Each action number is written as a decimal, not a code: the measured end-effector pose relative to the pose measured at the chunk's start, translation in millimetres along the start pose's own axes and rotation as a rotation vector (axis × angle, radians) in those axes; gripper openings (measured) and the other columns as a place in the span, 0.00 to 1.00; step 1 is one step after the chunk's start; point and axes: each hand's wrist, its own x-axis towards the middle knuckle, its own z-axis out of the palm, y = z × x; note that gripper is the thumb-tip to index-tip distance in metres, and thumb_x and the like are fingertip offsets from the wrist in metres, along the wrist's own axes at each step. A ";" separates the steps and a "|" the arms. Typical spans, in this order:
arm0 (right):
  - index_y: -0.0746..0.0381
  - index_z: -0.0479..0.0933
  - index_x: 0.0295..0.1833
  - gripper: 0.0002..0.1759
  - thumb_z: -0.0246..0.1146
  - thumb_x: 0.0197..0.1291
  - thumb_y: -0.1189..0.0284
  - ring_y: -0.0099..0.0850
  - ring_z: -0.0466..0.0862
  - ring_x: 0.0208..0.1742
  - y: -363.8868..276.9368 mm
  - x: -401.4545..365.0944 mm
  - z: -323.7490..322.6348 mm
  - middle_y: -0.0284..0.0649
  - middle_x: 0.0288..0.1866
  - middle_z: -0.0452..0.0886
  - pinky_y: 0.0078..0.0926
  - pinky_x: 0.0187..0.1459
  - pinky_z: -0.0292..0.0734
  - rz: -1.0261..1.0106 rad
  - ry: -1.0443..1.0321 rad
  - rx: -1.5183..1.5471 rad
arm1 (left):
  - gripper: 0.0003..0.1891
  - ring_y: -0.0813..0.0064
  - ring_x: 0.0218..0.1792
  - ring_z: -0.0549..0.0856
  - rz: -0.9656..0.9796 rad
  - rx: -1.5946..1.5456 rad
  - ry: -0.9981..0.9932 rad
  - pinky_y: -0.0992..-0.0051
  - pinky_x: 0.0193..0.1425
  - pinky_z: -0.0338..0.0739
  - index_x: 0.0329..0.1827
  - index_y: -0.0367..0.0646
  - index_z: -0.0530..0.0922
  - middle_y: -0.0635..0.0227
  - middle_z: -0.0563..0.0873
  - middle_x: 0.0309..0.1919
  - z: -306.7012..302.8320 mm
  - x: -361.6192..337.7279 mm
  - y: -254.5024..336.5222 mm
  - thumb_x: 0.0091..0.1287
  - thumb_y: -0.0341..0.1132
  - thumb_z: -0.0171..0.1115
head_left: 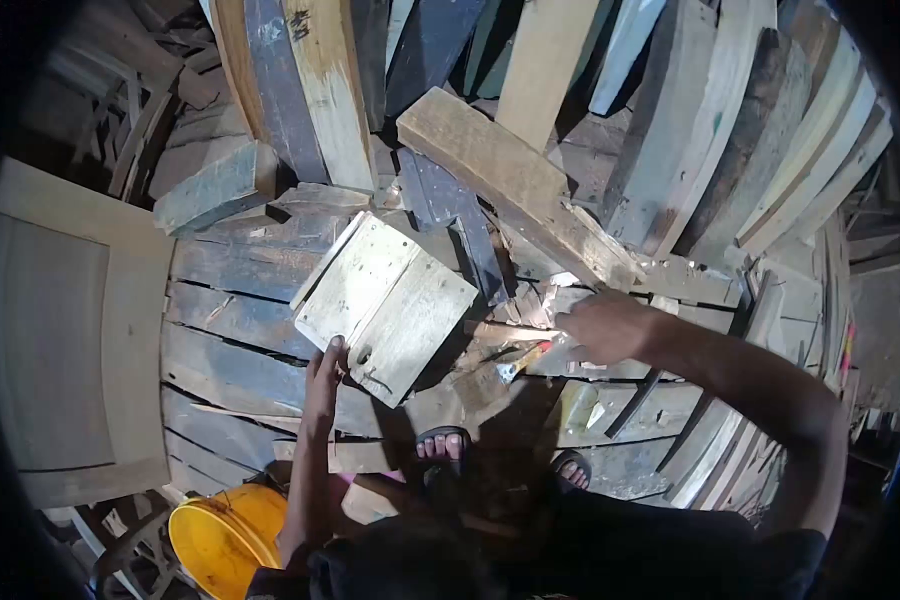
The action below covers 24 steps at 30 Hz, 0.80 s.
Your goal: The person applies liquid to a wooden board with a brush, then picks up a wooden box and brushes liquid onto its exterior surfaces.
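My left hand (pixel 325 375) grips the lower left edge of a pale wooden box (pixel 385 300), whose visible face is made of two planks with a small dark hole near the bottom. This box is tilted above the plank floor. To its right, my right hand (pixel 610 328) reaches down among wood scraps with its fingers curled. A pale stick (pixel 515 332) ends right at those fingertips; what they hold, I cannot tell. Just below lies a small silver and orange object (pixel 523 362). A thick wooden beam (pixel 515 185) slants down toward my right hand.
Boards (pixel 705 130) lean in a row along the back. A short blue-grey block (pixel 218 188) lies at the back left. A framed wooden panel (pixel 70 330) stands at the left, with a yellow bucket (pixel 225 535) near my left arm. My sandalled feet (pixel 440 447) are on the slatted floor.
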 end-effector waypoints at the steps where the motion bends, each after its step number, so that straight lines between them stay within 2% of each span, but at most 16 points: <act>1: 0.65 0.78 0.62 0.26 0.70 0.70 0.57 0.56 0.90 0.54 0.4 -11.0 -4.4 0.55 0.48 0.88 0.58 0.56 0.83 0.017 -0.134 0.005 | 0.34 0.77 0.50 0.79 -0.036 0.082 -0.005 0.71 0.58 0.71 0.64 0.43 0.82 0.71 0.84 0.54 -2.4 -6.0 13.2 0.76 0.66 0.64; 3: 0.64 0.79 0.60 0.25 0.71 0.68 0.58 0.57 0.90 0.52 9.8 -17.0 2.2 0.54 0.47 0.89 0.57 0.56 0.83 -0.026 -0.013 0.004 | 0.40 0.72 0.56 0.83 -0.056 0.258 -0.027 0.64 0.61 0.74 0.68 0.42 0.81 0.66 0.87 0.59 -9.3 -9.3 29.9 0.73 0.71 0.63; 4: 0.64 0.79 0.60 0.25 0.72 0.67 0.58 0.57 0.90 0.51 17.5 -18.6 5.8 0.54 0.47 0.89 0.57 0.56 0.83 -0.045 0.046 -0.007 | 0.37 0.71 0.56 0.84 -0.053 0.295 -0.060 0.63 0.64 0.74 0.66 0.42 0.82 0.65 0.88 0.56 -8.2 -13.6 43.4 0.74 0.69 0.65; 6: 0.64 0.78 0.64 0.28 0.73 0.65 0.59 0.56 0.89 0.57 27.9 7.5 19.3 0.55 0.52 0.88 0.54 0.59 0.84 -0.030 0.083 -0.044 | 0.33 0.69 0.57 0.85 -0.049 0.366 -0.124 0.62 0.69 0.73 0.61 0.42 0.85 0.65 0.91 0.50 -7.6 -20.8 68.5 0.75 0.66 0.68; 7: 0.63 0.77 0.67 0.31 0.73 0.64 0.59 0.55 0.88 0.60 28.8 20.1 22.1 0.55 0.56 0.87 0.53 0.62 0.83 -0.015 0.088 -0.023 | 0.33 0.67 0.56 0.87 0.076 0.356 -0.276 0.58 0.72 0.73 0.61 0.41 0.85 0.65 0.92 0.47 -26.3 3.9 52.8 0.75 0.65 0.68; 8: 0.63 0.76 0.70 0.33 0.74 0.64 0.59 0.54 0.87 0.64 31.0 28.5 32.8 0.56 0.60 0.86 0.52 0.65 0.82 0.000 0.088 0.003 | 0.36 0.64 0.61 0.86 0.198 0.476 -0.192 0.57 0.74 0.73 0.61 0.33 0.83 0.59 0.92 0.50 -40.3 24.2 36.7 0.75 0.64 0.68; 10: 0.63 0.77 0.70 0.33 0.75 0.64 0.60 0.51 0.84 0.69 37.5 42.6 70.3 0.53 0.67 0.84 0.49 0.70 0.78 -0.150 0.349 0.105 | 0.46 0.55 0.69 0.82 0.202 0.753 -0.161 0.53 0.77 0.71 0.72 0.29 0.76 0.44 0.86 0.64 -43.2 25.0 55.9 0.71 0.67 0.70; 11: 0.63 0.78 0.71 0.33 0.76 0.64 0.60 0.49 0.82 0.72 36.6 47.0 90.9 0.52 0.70 0.82 0.47 0.73 0.77 -0.220 0.475 0.160 | 0.48 0.51 0.71 0.80 0.235 0.802 -0.020 0.53 0.78 0.70 0.75 0.30 0.72 0.40 0.82 0.68 -43.0 22.7 48.8 0.69 0.66 0.72; 13: 0.60 0.75 0.76 0.37 0.76 0.65 0.59 0.49 0.77 0.77 18.4 49.8 112.7 0.51 0.76 0.76 0.51 0.77 0.72 -0.192 0.407 0.196 | 0.55 0.43 0.76 0.75 0.330 0.866 0.273 0.52 0.80 0.68 0.82 0.32 0.65 0.33 0.72 0.77 -37.0 25.4 34.5 0.65 0.65 0.76; 14: 0.59 0.73 0.78 0.39 0.76 0.65 0.59 0.49 0.75 0.79 10.6 53.8 118.0 0.50 0.79 0.73 0.53 0.79 0.70 -0.182 0.375 0.202 | 0.61 0.35 0.80 0.67 0.503 0.839 0.326 0.48 0.84 0.63 0.86 0.35 0.58 0.29 0.62 0.81 -31.1 17.1 33.5 0.59 0.60 0.83; 15: 0.57 0.75 0.76 0.36 0.75 0.65 0.58 0.48 0.73 0.80 7.4 62.0 128.6 0.49 0.77 0.74 0.58 0.80 0.67 -0.187 0.324 0.219 | 0.58 0.34 0.80 0.66 0.645 0.892 0.345 0.45 0.84 0.61 0.86 0.35 0.59 0.29 0.63 0.81 -0.3 -11.4 53.4 0.59 0.55 0.83; 16: 0.57 0.75 0.76 0.37 0.76 0.65 0.58 0.48 0.72 0.80 6.4 68.0 135.8 0.48 0.76 0.74 0.58 0.81 0.66 -0.172 0.337 0.187 | 0.56 0.32 0.80 0.64 0.775 0.944 0.365 0.42 0.84 0.59 0.85 0.35 0.60 0.30 0.63 0.80 33.3 -32.8 66.4 0.60 0.51 0.83; 18: 0.56 0.75 0.76 0.37 0.76 0.65 0.57 0.48 0.71 0.80 1.9 72.3 152.2 0.47 0.74 0.75 0.58 0.82 0.64 -0.140 0.354 0.139 | 0.49 0.35 0.83 0.61 0.925 0.860 0.183 0.44 0.85 0.60 0.86 0.41 0.64 0.36 0.62 0.83 71.9 -29.2 57.5 0.64 0.46 0.80; 20: 0.57 0.76 0.75 0.39 0.77 0.63 0.54 0.49 0.69 0.81 10.4 57.7 157.2 0.47 0.76 0.74 0.56 0.81 0.64 -0.207 0.528 0.206 | 0.41 0.35 0.80 0.64 1.017 1.001 0.077 0.42 0.83 0.59 0.81 0.47 0.72 0.40 0.64 0.83 123.8 -57.8 86.9 0.65 0.44 0.78; 23: 0.59 0.76 0.74 0.41 0.78 0.61 0.49 0.51 0.73 0.79 22.3 44.8 131.1 0.48 0.78 0.73 0.51 0.79 0.68 -0.173 0.359 0.424 | 0.35 0.36 0.80 0.64 1.107 0.998 -0.095 0.39 0.81 0.60 0.75 0.48 0.77 0.45 0.68 0.81 155.3 -52.8 99.1 0.64 0.41 0.77; 24: 0.59 0.76 0.74 0.42 0.78 0.62 0.48 0.51 0.74 0.79 23.2 40.6 120.1 0.49 0.78 0.72 0.50 0.78 0.70 -0.132 0.318 0.533 | 0.32 0.40 0.76 0.69 1.149 0.958 -0.089 0.41 0.78 0.65 0.71 0.46 0.78 0.46 0.74 0.75 164.8 -53.3 98.0 0.61 0.38 0.76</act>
